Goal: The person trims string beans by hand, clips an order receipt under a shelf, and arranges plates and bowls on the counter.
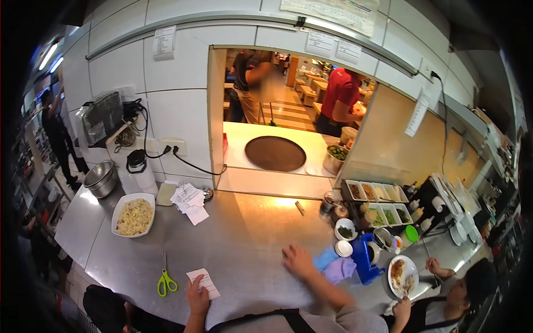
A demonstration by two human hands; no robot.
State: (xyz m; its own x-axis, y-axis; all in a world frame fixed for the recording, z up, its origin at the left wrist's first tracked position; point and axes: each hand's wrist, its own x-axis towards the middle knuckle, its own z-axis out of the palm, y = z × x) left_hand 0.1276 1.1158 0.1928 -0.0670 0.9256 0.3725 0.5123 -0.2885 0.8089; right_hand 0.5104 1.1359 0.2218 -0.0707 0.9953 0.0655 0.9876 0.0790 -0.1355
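My left hand (198,294) lies on a small paper slip (208,282) with lines on it, near the counter's front edge. Green-handled scissors (166,280) rest just left of that slip. My right hand (298,261) is over the steel counter (239,238), fingers spread, holding nothing. Blue and lilac cloths (337,267) lie right beside my right forearm. A white bowl of rice (133,215) stands at the left, with a pile of paper slips (190,201) behind and to its right.
Behind the counter, a round brown tray (275,154) sits in the pass window. Ingredient containers (383,213), a blue holder (366,258) and small bowls crowd the right. A person in a dark cap (481,283) is beside a plate of food (403,276) at the lower right.
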